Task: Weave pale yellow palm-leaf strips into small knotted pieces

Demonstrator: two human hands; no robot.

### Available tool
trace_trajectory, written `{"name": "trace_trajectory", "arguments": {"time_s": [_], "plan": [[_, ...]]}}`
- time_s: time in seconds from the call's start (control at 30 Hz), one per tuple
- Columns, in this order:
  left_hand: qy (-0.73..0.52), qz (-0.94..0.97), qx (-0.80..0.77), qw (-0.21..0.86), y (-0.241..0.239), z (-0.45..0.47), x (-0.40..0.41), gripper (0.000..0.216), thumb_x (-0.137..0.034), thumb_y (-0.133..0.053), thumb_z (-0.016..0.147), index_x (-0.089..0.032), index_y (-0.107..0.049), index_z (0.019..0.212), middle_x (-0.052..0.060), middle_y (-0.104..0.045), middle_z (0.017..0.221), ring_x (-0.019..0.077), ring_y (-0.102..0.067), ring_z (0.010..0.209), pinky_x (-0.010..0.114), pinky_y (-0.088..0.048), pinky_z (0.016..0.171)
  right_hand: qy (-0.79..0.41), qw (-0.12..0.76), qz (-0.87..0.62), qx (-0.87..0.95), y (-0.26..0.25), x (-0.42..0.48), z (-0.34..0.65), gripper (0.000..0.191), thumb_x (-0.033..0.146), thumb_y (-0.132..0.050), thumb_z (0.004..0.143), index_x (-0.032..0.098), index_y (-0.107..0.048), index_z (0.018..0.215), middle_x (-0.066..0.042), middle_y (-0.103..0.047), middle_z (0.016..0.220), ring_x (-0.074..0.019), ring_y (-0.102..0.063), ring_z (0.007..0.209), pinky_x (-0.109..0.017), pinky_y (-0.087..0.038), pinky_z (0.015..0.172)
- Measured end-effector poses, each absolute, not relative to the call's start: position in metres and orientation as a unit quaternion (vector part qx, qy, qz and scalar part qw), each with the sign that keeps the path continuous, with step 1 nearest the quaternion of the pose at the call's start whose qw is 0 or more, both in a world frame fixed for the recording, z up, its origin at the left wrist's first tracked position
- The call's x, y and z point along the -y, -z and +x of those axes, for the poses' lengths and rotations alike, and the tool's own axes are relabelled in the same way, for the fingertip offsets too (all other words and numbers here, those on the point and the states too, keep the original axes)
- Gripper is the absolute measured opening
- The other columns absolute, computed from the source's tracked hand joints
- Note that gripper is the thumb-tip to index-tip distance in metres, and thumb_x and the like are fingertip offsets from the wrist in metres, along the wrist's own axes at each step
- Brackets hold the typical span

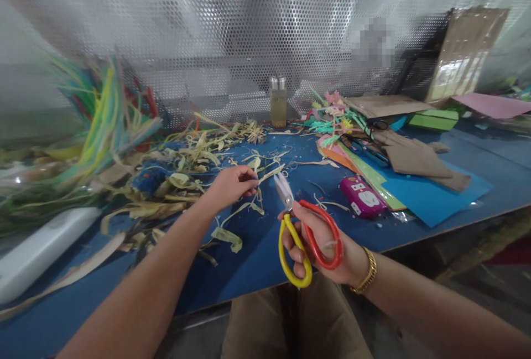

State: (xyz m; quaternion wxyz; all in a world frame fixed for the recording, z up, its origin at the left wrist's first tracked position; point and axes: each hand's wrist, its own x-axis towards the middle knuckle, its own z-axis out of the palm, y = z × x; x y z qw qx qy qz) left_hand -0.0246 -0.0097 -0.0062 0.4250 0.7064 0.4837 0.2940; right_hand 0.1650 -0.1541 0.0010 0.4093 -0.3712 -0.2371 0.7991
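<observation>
My right hand (319, 237) grips a pair of scissors (287, 198) with one red and one yellow handle loop. Their blades point away from me and look nearly closed. Opposite the blades, my left hand (236, 183) is closed in a pinch on a thin pale strip (271, 174) that looks like dried leaf. That strip reaches toward the scissor tips; whether they touch it I cannot tell. More curled pale strips (228, 237) hang or lie beneath my left hand on the blue table (257, 270).
Dried strips (182, 151) heap up on the left, near coloured streamers (99, 115) and a white elongated object (45, 254). A bottle (278, 102) stands by the perforated metal screen (232, 27). At right lie a purple case (362, 197), blue paper (431, 198) and brown sheets (415, 161).
</observation>
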Motion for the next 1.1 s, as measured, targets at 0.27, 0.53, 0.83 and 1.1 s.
{"name": "trace_trajectory", "arguments": {"time_s": [0.27,0.53,0.83,1.1], "plan": [[-0.288,0.727,-0.490,0.386,0.010,-0.023,0.009,0.017,-0.037,-0.065,0.070,-0.021,-0.062,0.074,-0.001,-0.062,0.055,0.0143,-0.059,0.049,0.025,-0.048,0.052,-0.829,0.367,-0.354,0.229,0.009,0.159,0.147,0.049,0.063,-0.051,0.083,0.019,-0.051,0.105,0.001,-0.059,0.061,-0.0095,-0.049,0.042,-0.022,-0.045,0.037],[-0.299,0.727,-0.490,0.377,0.008,-0.021,0.010,0.019,-0.038,-0.066,0.068,-0.021,-0.059,0.073,-0.003,-0.058,0.052,0.0142,-0.057,0.047,0.025,-0.045,0.050,-0.847,0.361,-0.325,0.217,0.013,0.156,0.146,0.057,0.069,-0.047,0.081,0.020,-0.053,0.109,0.000,-0.061,0.063,-0.0120,-0.054,0.046,-0.025,-0.048,0.041],[-0.301,0.727,-0.485,0.381,0.000,-0.016,0.017,0.019,-0.037,-0.066,0.069,-0.020,-0.058,0.071,-0.003,-0.059,0.052,0.0136,-0.056,0.047,0.024,-0.043,0.048,-0.859,0.341,-0.322,0.207,0.011,0.155,0.142,0.060,0.072,-0.041,0.082,0.020,-0.054,0.108,0.001,-0.059,0.062,-0.0117,-0.053,0.045,-0.025,-0.048,0.039],[-0.311,0.718,-0.464,0.415,0.000,-0.018,0.016,0.023,-0.041,-0.066,0.072,-0.019,-0.058,0.073,-0.002,-0.060,0.055,0.0124,-0.055,0.049,0.025,-0.045,0.052,-0.814,0.396,-0.330,0.270,0.017,0.153,0.142,0.059,0.070,-0.052,0.078,0.021,-0.050,0.109,0.002,-0.059,0.064,-0.0105,-0.054,0.045,-0.024,-0.049,0.040]]}}
